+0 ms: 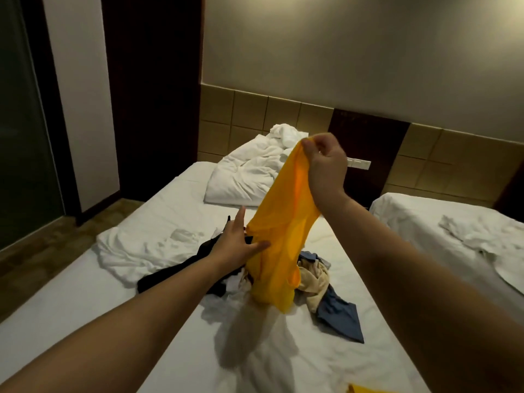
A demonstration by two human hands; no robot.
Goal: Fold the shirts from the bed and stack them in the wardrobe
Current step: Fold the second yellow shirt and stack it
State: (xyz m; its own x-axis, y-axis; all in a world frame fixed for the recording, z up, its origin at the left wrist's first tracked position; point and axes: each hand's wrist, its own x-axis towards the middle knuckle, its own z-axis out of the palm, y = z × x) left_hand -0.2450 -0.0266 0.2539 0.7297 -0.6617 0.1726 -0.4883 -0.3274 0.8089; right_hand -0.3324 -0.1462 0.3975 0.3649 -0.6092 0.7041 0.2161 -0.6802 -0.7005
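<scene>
My right hand [326,168] pinches the top edge of a yellow shirt [279,231] and holds it up over the bed [181,307], so the cloth hangs down in a long bunch. My left hand [238,242] is at the shirt's left side with fingers straight, the thumb touching the cloth. Under the shirt lies a pile of clothes: a black garment [181,270], a beige one [312,282] and a blue one [337,313]. Another bit of yellow cloth [365,389] shows at the bottom edge.
A crumpled white duvet [246,171] lies at the head of the bed, and a rumpled white sheet [147,248] on its left side. A second bed [453,222] stands to the right. Dark wooden panels [153,89] and a glass door [25,137] stand on the left.
</scene>
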